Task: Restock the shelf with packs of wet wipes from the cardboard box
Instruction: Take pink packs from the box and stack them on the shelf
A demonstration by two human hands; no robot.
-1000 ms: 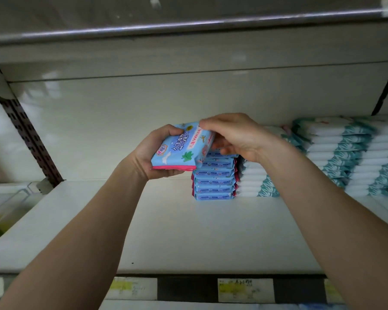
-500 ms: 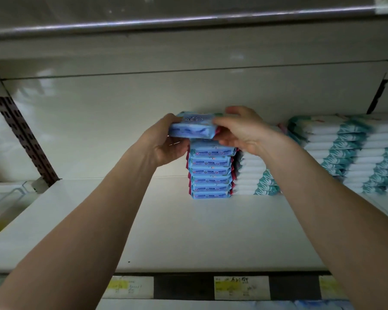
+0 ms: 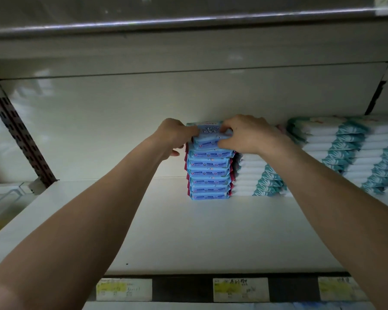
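From the head camera, both arms reach up and forward to the back of the shelf [image 3: 188, 231]. The left hand [image 3: 174, 136] grips the left end of the top pack [image 3: 208, 135], fingers curled round its edge. The right hand [image 3: 244, 136] pinches the right end, thumb low on the front, fingers curled over the top. The top pack, pale blue with print on its face, lies on the blue stack [image 3: 208, 173], tipped slightly toward the camera; whether it rests fully flat I cannot tell. The blue stack stands upright against the back wall, pink edges showing at its sides. Just beside it on the right, touching, is a lower pile of white and teal packs [image 3: 260, 177], and further right taller piles of the same kind [image 3: 349, 148] run to the edge of the view. At far left a dark slotted post [image 3: 20, 139] slants up the wall. Along the shelf's front edge sit price labels [image 3: 240, 289] with yellow patches, the writing too blurred to read. Overhead runs a metal rail [image 3: 188, 22]
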